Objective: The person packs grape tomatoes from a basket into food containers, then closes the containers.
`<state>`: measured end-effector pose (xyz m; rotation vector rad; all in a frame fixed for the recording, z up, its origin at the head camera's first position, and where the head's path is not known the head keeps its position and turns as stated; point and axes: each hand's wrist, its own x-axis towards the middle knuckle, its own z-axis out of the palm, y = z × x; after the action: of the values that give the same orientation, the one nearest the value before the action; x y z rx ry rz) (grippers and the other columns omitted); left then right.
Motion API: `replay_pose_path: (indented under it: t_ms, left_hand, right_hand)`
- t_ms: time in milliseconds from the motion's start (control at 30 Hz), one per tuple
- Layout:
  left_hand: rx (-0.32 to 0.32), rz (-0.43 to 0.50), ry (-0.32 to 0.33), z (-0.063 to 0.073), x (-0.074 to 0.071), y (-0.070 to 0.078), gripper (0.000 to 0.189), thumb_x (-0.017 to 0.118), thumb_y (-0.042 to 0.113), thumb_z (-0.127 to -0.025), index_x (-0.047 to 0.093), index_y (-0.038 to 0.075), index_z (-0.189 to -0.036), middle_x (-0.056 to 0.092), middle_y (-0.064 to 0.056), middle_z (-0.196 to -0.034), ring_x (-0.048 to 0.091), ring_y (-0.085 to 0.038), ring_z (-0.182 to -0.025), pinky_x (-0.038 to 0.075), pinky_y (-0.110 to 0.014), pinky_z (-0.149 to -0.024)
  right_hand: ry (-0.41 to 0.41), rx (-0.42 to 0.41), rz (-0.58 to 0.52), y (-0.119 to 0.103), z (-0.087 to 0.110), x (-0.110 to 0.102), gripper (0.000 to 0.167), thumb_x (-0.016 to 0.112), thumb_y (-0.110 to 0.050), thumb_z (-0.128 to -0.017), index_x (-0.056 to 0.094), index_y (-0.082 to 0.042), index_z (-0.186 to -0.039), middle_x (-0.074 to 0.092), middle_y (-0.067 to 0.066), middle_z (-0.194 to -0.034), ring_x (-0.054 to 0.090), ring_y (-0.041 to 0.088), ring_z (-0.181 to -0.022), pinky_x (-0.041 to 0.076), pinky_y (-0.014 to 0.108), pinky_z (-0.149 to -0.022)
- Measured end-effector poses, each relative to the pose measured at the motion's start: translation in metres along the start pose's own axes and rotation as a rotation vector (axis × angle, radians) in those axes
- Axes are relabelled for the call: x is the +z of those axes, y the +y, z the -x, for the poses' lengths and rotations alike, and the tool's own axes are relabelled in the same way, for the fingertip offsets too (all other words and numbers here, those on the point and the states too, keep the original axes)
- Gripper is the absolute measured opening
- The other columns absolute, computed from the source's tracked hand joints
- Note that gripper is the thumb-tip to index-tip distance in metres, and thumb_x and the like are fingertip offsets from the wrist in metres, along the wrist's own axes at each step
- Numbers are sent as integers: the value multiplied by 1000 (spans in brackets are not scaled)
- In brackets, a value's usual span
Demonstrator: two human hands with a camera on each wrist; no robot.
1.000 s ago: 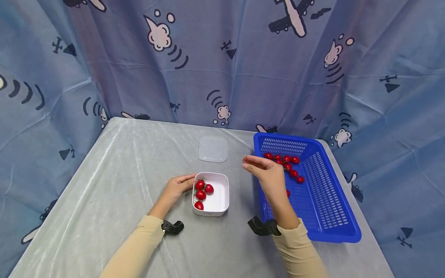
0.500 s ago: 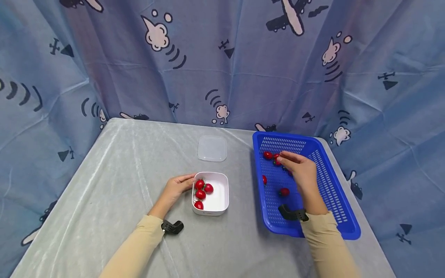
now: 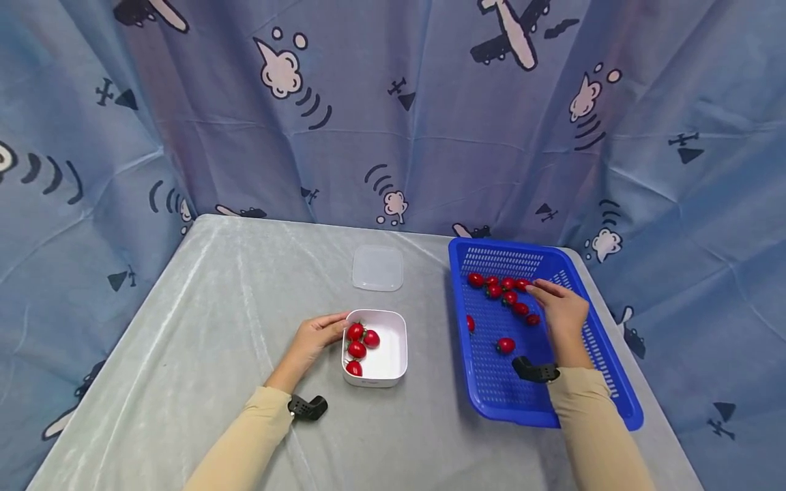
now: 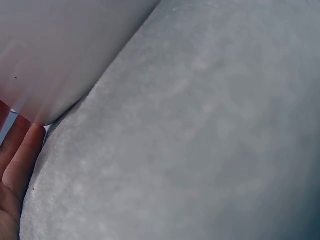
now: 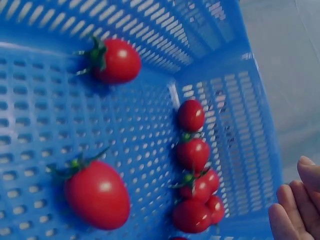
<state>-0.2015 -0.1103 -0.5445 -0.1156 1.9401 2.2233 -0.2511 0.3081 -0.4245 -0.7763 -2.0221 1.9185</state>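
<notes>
My left hand (image 3: 316, 337) touches the left side of a small white square box (image 3: 393, 354). Its fingers are straight, with the tips against the box wall in the left wrist view. Several cherry tomatoes (image 3: 357, 350) lie along the box's left side. My right hand (image 3: 561, 310) is over a blue perforated basket (image 3: 469, 372), fingertips right at a cherry tomato (image 3: 522, 284) on the right of the far cluster. Thumb and fingers are apart in the right wrist view, with nothing seen between them. More tomatoes (image 5: 97, 195) lie scattered on the basket floor.
A clear square lid (image 3: 377, 268) lies flat behind the white box. Under everything is a table with a grey cloth (image 3: 184, 354). A blue patterned curtain (image 3: 344, 136) hangs behind and at both sides.
My right hand has moved right, from the basket's left rim to over the far cluster of tomatoes, on its right side. The left hand stays at the white box.
</notes>
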Motion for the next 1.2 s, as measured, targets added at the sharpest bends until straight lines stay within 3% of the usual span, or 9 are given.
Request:
replay_pose_path:
  t_ms: [100, 200, 400, 533, 667, 867, 1000, 1100, 1200]
  left_hand:
    - [-3, 4, 0, 0, 0, -1, 40, 67, 12, -95, 61, -7, -129, 75, -4, -114, 68, 2, -90, 57, -18, -87]
    - [-2, 1, -2, 0, -1, 0, 40, 67, 12, -95, 61, -8, -129, 75, -3, -113, 68, 2, -90, 57, -18, -87]
    - [-4, 3, -7, 0, -3, 0, 42, 68, 14, -94, 61, -7, -130, 75, -2, -112, 68, 2, -91, 56, -17, -87]
    - [-12, 7, -14, 0, -3, -2, 42, 68, 14, -95, 61, -7, -130, 76, 3, -108, 68, 2, -90, 56, -17, -87]
    - [-9, 13, -10, -1, -2, -2, 41, 68, 13, -95, 61, -8, -130, 76, 7, -104, 67, 3, -89, 56, -17, -86]
    - [-14, 1, 3, 0, -1, 0, 40, 68, 13, -94, 62, -7, -129, 76, 4, -107, 68, 2, -90, 57, -17, -86]
    - [-10, 0, 4, 0, -1, 1, 41, 68, 14, -94, 62, -6, -129, 76, 2, -108, 68, 2, -90, 57, -18, -86]
    - [-10, -3, 1, 0, -1, 0, 41, 68, 14, -94, 62, -6, -129, 75, 1, -109, 68, 2, -90, 57, -18, -87]
    - [-13, -7, 0, 0, -2, -1, 42, 69, 14, -94, 62, -6, -129, 75, 1, -109, 68, 3, -90, 56, -17, -87]
  right_hand:
    - [21, 21, -22, 4, -5, -5, 16, 77, 1, -83, 78, -9, -96, 67, -20, -63, 66, -6, -64, 55, 9, -68]
    - [32, 38, 7, 9, -11, -8, 26, 76, 2, -84, 74, -2, -109, 65, -21, -60, 64, -7, -62, 54, 8, -63]
    - [50, 56, 238, 21, -23, -15, 49, 76, -10, -87, 61, 5, -131, 58, -29, -57, 60, -8, -68, 54, 9, -70]
    - [79, 109, 375, 32, -29, -20, 50, 74, -19, -90, 60, 1, -134, 77, -4, -97, 60, 16, -117, 45, 31, -110]
    - [68, 90, 464, 39, -33, -21, 52, 71, -21, -92, 58, 4, -135, 53, 20, -143, 41, 34, -140, 31, 44, -120]
    - [68, -4, 606, 44, -32, -17, 47, 73, -16, -89, 62, 10, -126, 56, 27, -134, 44, 41, -134, 29, 50, -117]
    - [84, 12, 601, 46, -32, -16, 48, 78, -17, -85, 65, 10, -122, 65, 23, -123, 53, 36, -121, 39, 41, -105]
    - [68, 82, 537, 47, -33, -18, 51, 80, -19, -83, 65, 8, -124, 78, 11, -93, 60, 23, -98, 46, 32, -86]
    - [31, 155, 446, 50, -35, -20, 53, 79, -19, -85, 62, 7, -128, 68, -13, -64, 59, 6, -73, 54, 33, -89]
